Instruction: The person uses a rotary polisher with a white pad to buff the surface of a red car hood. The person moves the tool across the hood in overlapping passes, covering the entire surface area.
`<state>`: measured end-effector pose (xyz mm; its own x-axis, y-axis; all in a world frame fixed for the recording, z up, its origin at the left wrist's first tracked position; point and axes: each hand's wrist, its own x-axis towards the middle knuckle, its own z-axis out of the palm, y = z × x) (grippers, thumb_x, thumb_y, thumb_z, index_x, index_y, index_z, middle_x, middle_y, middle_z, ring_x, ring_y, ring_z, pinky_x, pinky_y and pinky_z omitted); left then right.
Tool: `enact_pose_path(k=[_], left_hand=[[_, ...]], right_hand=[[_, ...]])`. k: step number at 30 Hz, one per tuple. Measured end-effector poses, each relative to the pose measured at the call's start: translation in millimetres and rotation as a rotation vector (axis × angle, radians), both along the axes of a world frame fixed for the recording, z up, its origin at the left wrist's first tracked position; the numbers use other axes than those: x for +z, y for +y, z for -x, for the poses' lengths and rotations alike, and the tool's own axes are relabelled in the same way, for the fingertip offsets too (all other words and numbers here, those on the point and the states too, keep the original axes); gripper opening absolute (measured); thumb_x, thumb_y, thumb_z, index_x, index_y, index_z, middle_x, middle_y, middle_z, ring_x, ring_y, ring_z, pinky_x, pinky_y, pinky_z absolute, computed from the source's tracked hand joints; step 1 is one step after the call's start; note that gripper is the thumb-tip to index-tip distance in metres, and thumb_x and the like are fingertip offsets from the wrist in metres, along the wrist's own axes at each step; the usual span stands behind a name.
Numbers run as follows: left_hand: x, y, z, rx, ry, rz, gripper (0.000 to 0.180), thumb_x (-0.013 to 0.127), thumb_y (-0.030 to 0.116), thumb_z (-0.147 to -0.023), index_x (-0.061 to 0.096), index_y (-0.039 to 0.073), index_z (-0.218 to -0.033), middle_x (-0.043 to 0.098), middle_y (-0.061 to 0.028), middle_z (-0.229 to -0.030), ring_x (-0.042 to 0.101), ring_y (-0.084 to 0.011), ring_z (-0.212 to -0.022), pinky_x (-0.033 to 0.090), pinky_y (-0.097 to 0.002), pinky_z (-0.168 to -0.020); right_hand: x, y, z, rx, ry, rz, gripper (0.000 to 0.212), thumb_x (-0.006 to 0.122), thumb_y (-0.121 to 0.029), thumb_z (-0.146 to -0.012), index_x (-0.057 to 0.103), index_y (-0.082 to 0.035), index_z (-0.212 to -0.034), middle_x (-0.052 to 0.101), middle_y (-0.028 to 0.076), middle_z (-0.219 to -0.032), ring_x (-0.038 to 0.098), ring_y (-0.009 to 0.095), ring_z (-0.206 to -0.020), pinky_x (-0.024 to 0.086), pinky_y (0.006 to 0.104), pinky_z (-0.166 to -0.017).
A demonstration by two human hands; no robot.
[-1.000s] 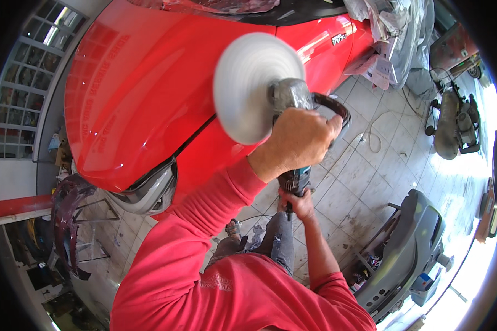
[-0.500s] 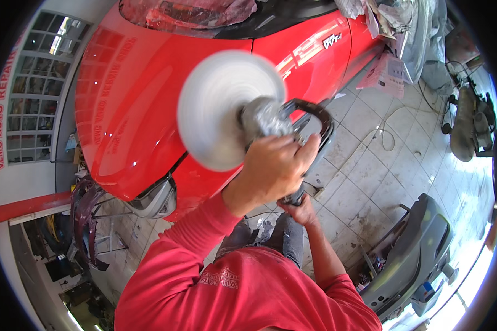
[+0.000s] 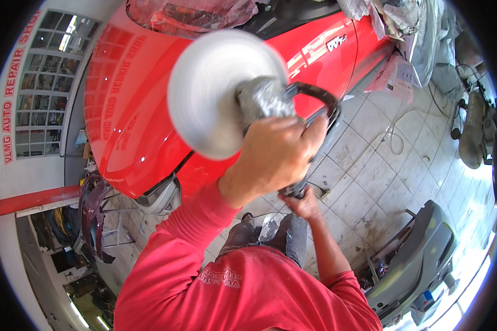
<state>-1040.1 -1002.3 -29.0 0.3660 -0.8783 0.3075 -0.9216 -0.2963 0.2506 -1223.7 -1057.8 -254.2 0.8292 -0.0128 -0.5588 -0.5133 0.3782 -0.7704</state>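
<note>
A rotary polisher (image 3: pixel 264 99), with a wrapped silver-grey head, is held over the red car's (image 3: pixel 154 105) front panels. Its round white polishing pad (image 3: pixel 207 83) is blurred as if spinning; whether it touches the paint I cannot tell. My left hand (image 3: pixel 279 157) is closed over the polisher's body behind the head, fingers partly hidden on the far side. Beside that hand a black loop handle (image 3: pixel 323 98) sticks out. Nearer my body, my right hand (image 3: pixel 305 203) is wrapped round the dark rear end of the tool.
Crumpled masking plastic (image 3: pixel 204 14) covers part of the car at the top. On the tiled floor (image 3: pixel 364 171) a pale hose (image 3: pixel 395 135) curls to the right. A grey bumper (image 3: pixel 417 259) stands lower right, a dark red bumper (image 3: pixel 93 218) at left, an air compressor (image 3: pixel 472 129) far right.
The polisher has moved slightly up and left over the car with both hands still on it. The surroundings have shifted a little in view.
</note>
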Motion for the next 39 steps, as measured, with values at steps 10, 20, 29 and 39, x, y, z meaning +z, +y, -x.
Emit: enact_pose_path(k=[10, 20, 29, 39], left_hand=[[16.8, 15.0, 12.2, -0.151, -0.168, -0.339, 0.036, 0.069, 0.014, -0.083, 0.075, -0.004, -0.113, 0.067, -0.004, -0.064, 0.069, -0.0164, -0.063, 0.054, -0.0311, -0.057], [13.1, 13.2, 3.8, -0.196, -0.155, -0.335, 0.036, 0.072, 0.009, -0.08, 0.074, 0.001, -0.115, 0.061, -0.0031, -0.065, 0.066, -0.0208, -0.064, 0.052, -0.0372, -0.058], [2.8, 3.9, -20.5, -0.137, -0.088, -0.034, 0.051, 0.078, 0.01, -0.074, 0.072, 0.006, -0.124, 0.064, -0.0088, -0.069, 0.067, -0.0304, -0.066, 0.054, -0.0426, -0.06], [-29.4, 143.8, 46.1, 0.015, -0.03, 0.124, 0.07, 0.082, 0.012, -0.069, 0.067, 0.002, -0.137, 0.063, -0.0051, -0.071, 0.065, -0.0254, -0.066, 0.052, -0.0394, -0.061]], right_hand=[[-6.0, 140.0, -7.8, 0.029, -0.105, -0.459, 0.029, 0.091, -0.019, -0.087, 0.074, -0.004, -0.106, 0.072, -0.001, -0.086, 0.065, 0.009, -0.071, 0.052, 0.0297, -0.063], [-2.8, 155.4, -26.5, -0.138, -0.178, -0.45, 0.017, 0.088, -0.018, -0.088, 0.076, -0.006, -0.091, 0.068, -0.003, -0.072, 0.059, 0.007, -0.063, 0.047, 0.0297, -0.057], [-7.1, 65.9, -26.1, -0.127, -0.102, -0.06, 0.017, 0.086, -0.018, -0.088, 0.081, -0.003, -0.096, 0.073, -0.001, -0.077, 0.061, 0.006, -0.069, 0.05, 0.0305, -0.063], [-30.4, 115.1, 74.0, 0.119, 0.081, 0.273, 0.035, 0.092, -0.023, -0.079, 0.081, 0.001, -0.103, 0.079, 0.008, -0.086, 0.071, 0.013, -0.08, 0.057, 0.0363, -0.078]])
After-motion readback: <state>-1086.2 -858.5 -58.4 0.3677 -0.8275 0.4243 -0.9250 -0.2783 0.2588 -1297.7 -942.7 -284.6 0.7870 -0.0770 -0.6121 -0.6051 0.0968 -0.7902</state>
